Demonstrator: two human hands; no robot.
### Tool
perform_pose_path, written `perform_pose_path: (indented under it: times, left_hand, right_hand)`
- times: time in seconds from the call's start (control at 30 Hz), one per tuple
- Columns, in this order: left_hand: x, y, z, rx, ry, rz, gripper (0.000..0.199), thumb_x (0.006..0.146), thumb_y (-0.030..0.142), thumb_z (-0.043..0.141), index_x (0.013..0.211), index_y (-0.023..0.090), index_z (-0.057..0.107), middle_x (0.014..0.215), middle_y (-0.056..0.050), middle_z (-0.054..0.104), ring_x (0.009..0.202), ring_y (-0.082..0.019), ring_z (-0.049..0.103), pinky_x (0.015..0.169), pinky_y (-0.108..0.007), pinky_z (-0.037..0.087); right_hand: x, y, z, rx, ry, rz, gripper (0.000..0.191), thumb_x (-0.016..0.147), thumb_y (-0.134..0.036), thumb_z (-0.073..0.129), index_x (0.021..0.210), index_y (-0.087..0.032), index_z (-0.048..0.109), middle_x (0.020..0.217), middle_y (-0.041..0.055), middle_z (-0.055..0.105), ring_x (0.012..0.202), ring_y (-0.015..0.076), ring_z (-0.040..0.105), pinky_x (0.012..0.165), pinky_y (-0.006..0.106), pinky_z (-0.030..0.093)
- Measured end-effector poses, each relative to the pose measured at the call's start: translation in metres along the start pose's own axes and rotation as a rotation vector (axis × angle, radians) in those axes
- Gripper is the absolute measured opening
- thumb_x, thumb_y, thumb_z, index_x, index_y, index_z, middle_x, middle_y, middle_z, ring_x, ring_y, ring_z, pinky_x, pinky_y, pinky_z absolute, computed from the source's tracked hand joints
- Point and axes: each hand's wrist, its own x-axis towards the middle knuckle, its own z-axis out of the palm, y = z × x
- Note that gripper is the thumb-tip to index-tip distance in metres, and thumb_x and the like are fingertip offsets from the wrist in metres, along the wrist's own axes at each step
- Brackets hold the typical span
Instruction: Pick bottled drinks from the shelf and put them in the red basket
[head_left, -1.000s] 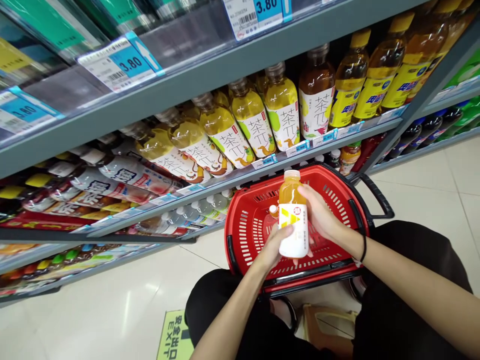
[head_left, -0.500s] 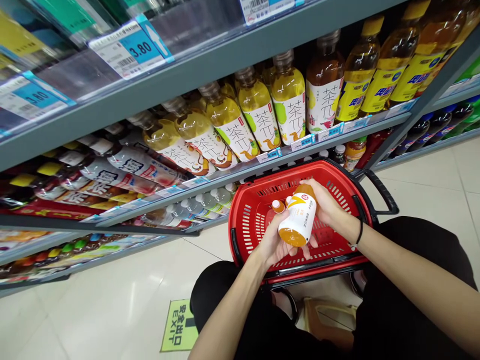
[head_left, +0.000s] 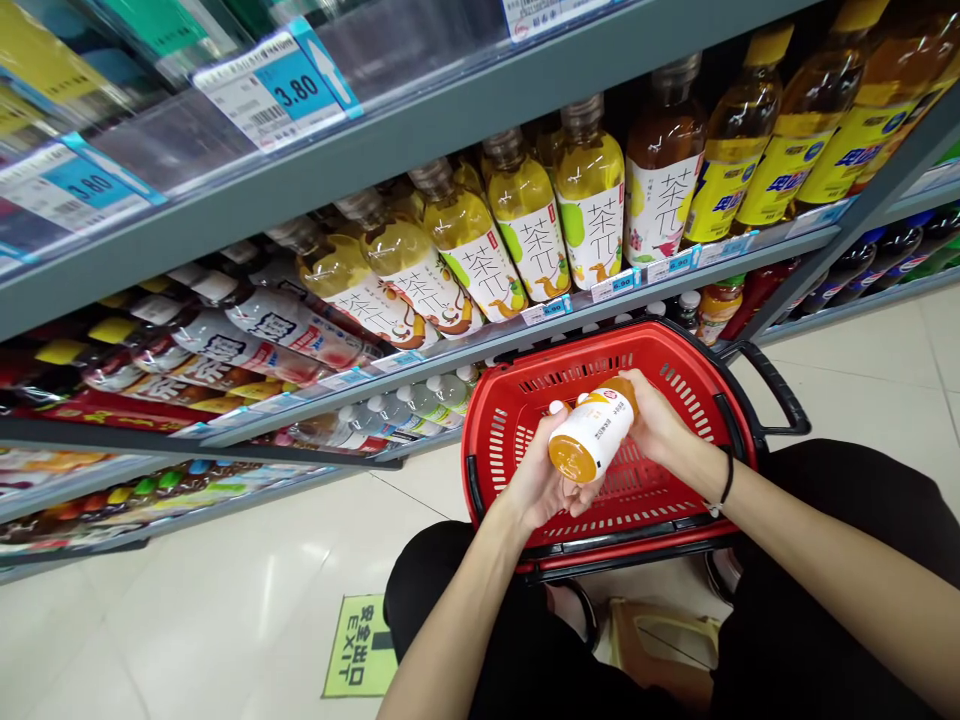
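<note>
Both hands hold an orange juice bottle (head_left: 596, 432) with a white label, tilted on its side over the red shopping basket (head_left: 487, 400). Its base points toward me and to the left. My left hand (head_left: 538, 480) is closed around the base end from the left and below. Around the upper end my right hand (head_left: 654, 418) is closed, which hides the cap. A white bottle cap shows just behind the bottle, near my left thumb; what it belongs to is mostly covered.
A shelf of tea bottles (head_left: 480, 255) stands right behind the basket. Yellow-labelled bottles (head_left: 727, 180) are to the right, lying-tilted drink bottles (head_left: 292, 325) to the left. The basket's black handle (head_left: 772, 390) sticks out right. A green exit sign (head_left: 360, 645) is on the floor.
The bottle has turned in my hands and lies flatter, with its label rotated. My left fingers have curled in under it. The view has shifted slightly.
</note>
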Motion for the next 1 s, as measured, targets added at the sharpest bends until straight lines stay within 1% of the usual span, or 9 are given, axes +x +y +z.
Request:
perform_pose_path:
  times: [0.13,0.3,0.4,0.5,0.57,0.7,0.8,0.87,1.0]
  left_hand:
    - [-0.003,0.012,-0.007,0.000,0.148,0.036,0.076,0.088,0.078,0.061,0.120,0.009,0.069,0.059,-0.005,0.066,0.042,-0.012,0.056,0.038,-0.018,0.040]
    - [0.002,0.012,-0.016,0.069,0.259,0.133,0.077,0.084,0.069,0.072,0.131,0.009,0.064,0.091,-0.016,0.079,0.066,-0.018,0.072,0.053,-0.022,0.054]
    - [0.004,0.007,-0.010,0.111,0.327,0.163,0.084,0.077,0.066,0.082,0.133,0.007,0.062,0.106,-0.020,0.078,0.075,-0.021,0.075,0.057,-0.024,0.058]
    - [0.005,0.000,0.000,0.249,0.426,0.287,0.093,0.063,0.041,0.099,0.140,0.013,0.057,0.133,-0.019,0.071,0.088,-0.020,0.075,0.061,-0.023,0.061]
    - [0.007,-0.004,0.004,0.328,0.451,0.396,0.096,0.059,0.031,0.102,0.141,0.018,0.054,0.142,-0.016,0.066,0.094,-0.019,0.074,0.062,-0.023,0.063]
    - [0.010,-0.006,0.005,0.332,0.462,0.447,0.074,0.073,0.042,0.094,0.131,0.014,0.056,0.108,-0.010,0.076,0.066,-0.014,0.071,0.054,-0.022,0.057]
    - [0.011,-0.002,0.000,0.319,0.475,0.459,0.062,0.076,0.048,0.091,0.117,0.009,0.063,0.096,-0.011,0.077,0.060,-0.015,0.070,0.052,-0.022,0.054]
    - [0.011,-0.002,-0.002,0.292,0.450,0.454,0.062,0.080,0.055,0.086,0.114,0.007,0.066,0.094,-0.013,0.078,0.057,-0.015,0.068,0.052,-0.023,0.053]
    - [0.010,-0.006,-0.005,0.189,0.308,0.358,0.075,0.088,0.072,0.069,0.116,0.002,0.069,0.081,-0.016,0.077,0.054,-0.015,0.065,0.050,-0.022,0.050]
  right_hand:
    - [0.002,-0.008,-0.001,0.102,0.012,-0.136,0.013,0.086,-0.035,0.065,0.086,-0.023,0.060,0.074,-0.0027,0.068,0.065,0.0155,0.062,0.058,0.027,0.050]
    - [0.000,-0.030,-0.001,0.090,-0.103,-0.233,0.033,0.085,-0.055,0.072,0.087,-0.026,0.056,0.081,-0.0006,0.071,0.073,0.0204,0.067,0.065,0.032,0.053]
    - [-0.004,-0.040,-0.003,0.117,-0.100,-0.213,0.034,0.085,-0.059,0.069,0.086,-0.027,0.056,0.089,0.0039,0.075,0.085,0.0262,0.072,0.071,0.038,0.057]
    - [-0.006,-0.044,-0.004,0.151,-0.079,-0.203,0.028,0.084,-0.052,0.068,0.084,-0.026,0.059,0.090,0.0045,0.077,0.091,0.0268,0.074,0.077,0.039,0.060]
    - [-0.008,-0.045,-0.005,0.170,-0.058,-0.202,0.024,0.084,-0.049,0.067,0.083,-0.026,0.059,0.089,0.0038,0.077,0.089,0.0254,0.074,0.078,0.038,0.060]
    - [-0.008,-0.047,-0.005,0.130,-0.066,-0.207,0.027,0.086,-0.052,0.063,0.087,-0.025,0.063,0.091,0.0056,0.078,0.088,0.0264,0.074,0.073,0.038,0.060]
    - [-0.010,-0.048,-0.004,0.067,-0.100,-0.256,0.032,0.089,-0.056,0.062,0.089,-0.024,0.065,0.091,0.0066,0.078,0.094,0.0289,0.075,0.073,0.039,0.062]
    - [-0.012,-0.049,-0.003,0.051,-0.112,-0.273,0.034,0.090,-0.059,0.064,0.086,-0.024,0.066,0.090,0.0072,0.079,0.098,0.0304,0.076,0.076,0.040,0.063]
    - [-0.019,-0.051,0.002,0.086,-0.148,-0.307,0.037,0.086,-0.060,0.070,0.078,-0.023,0.065,0.090,0.0087,0.080,0.102,0.0311,0.077,0.088,0.044,0.063]
